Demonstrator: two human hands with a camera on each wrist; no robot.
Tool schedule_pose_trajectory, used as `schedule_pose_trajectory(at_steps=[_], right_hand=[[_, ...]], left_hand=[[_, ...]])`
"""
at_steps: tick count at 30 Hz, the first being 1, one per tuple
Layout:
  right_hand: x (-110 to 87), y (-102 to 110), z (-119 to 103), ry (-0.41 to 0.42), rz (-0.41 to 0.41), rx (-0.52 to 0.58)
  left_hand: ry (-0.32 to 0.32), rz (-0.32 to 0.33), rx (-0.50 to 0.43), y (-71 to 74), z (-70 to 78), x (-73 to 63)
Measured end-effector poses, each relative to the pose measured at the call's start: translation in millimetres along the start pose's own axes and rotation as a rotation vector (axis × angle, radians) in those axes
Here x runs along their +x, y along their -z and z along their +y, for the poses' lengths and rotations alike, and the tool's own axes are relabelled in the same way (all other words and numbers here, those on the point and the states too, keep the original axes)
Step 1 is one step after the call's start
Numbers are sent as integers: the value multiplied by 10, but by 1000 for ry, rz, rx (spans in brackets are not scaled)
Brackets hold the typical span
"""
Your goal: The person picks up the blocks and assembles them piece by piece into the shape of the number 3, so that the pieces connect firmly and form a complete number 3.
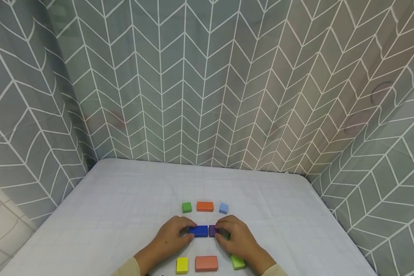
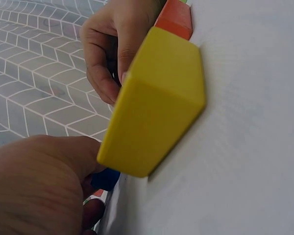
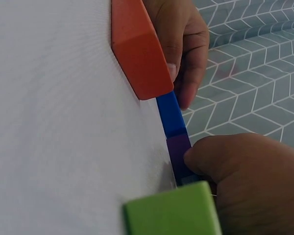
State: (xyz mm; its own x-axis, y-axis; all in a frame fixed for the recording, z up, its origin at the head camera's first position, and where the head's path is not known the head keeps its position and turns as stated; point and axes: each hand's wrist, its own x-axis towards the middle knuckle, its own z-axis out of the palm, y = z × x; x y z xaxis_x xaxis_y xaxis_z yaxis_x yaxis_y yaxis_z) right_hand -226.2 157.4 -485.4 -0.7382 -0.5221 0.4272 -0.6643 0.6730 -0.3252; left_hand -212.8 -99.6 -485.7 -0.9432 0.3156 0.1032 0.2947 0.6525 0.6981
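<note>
Near the front of the white table, my left hand (image 1: 174, 234) pinches the left end of a blue rectangular block (image 1: 201, 231) between thumb and fingers. Just right of it, my right hand (image 1: 239, 237) pinches a purple block (image 1: 212, 230), partly hidden by the fingers. The two blocks lie end to end in one line; in the right wrist view the blue block (image 3: 171, 115) and purple block (image 3: 179, 152) appear to meet. A dark green patch shows under the right hand, mostly covered, so its kind is unclear.
Behind the hands lie a green block (image 1: 186, 207), an orange block (image 1: 205, 206) and a light blue block (image 1: 223, 208). In front are a yellow block (image 1: 181, 265), a salmon block (image 1: 206, 263) and a lime green block (image 1: 238, 262). A patterned curtain (image 1: 200, 84) surrounds the table (image 1: 131, 199).
</note>
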Motion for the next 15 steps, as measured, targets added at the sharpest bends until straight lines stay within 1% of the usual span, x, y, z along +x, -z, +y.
schedule_pose_trajectory(at_steps=[5, 12, 15], right_hand=[[-6, -16, 3, 1, -1, -5], [-3, -11, -17, 43, 39, -11], [-2, -10, -17, 39, 31, -17]], left_hand=[[-12, 9, 5, -7, -11, -10], [-16, 19, 17, -6, -11, -7], [-15, 20, 20, -10, -11, -3]])
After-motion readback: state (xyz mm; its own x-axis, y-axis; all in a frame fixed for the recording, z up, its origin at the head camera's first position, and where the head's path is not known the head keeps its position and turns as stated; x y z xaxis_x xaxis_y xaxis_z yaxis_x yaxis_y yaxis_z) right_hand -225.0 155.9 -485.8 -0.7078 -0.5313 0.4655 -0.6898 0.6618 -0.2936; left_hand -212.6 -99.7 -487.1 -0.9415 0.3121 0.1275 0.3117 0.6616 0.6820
